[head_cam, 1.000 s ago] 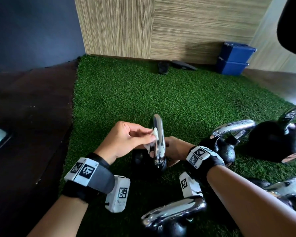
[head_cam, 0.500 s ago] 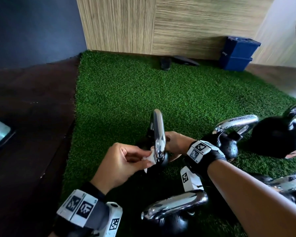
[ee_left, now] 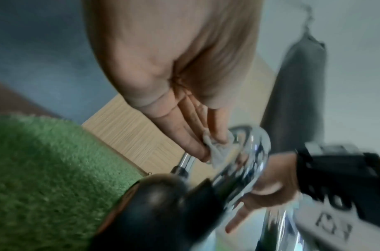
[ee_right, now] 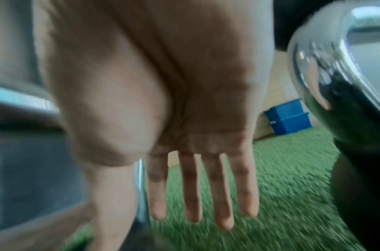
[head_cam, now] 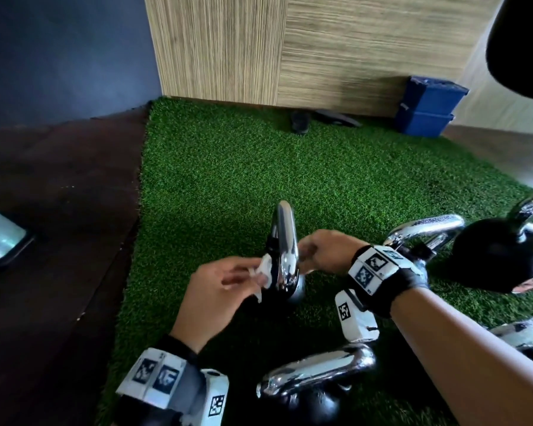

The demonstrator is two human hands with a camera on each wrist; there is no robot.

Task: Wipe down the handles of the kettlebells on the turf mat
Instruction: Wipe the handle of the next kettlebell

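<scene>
At the near centre of the turf mat (head_cam: 228,186), the left hand (head_cam: 216,290) pinches a small white wipe (head_cam: 265,269) between thumb and fingertips, pressed against the left side of the upright chrome handle (head_cam: 285,241) of a black kettlebell (ee_left: 163,200). The right hand (head_cam: 323,250) lies against the handle's right side — fingers straight and spread, gripping nothing. Near right, a second kettlebell handle (head_cam: 320,373) lies close to the wrists; two more kettlebells (head_cam: 499,256) stand to the right. At the far right — against the wood-panelled wall (head_cam: 351,50) — sit two stacked blue bins (head_cam: 428,109).
</scene>
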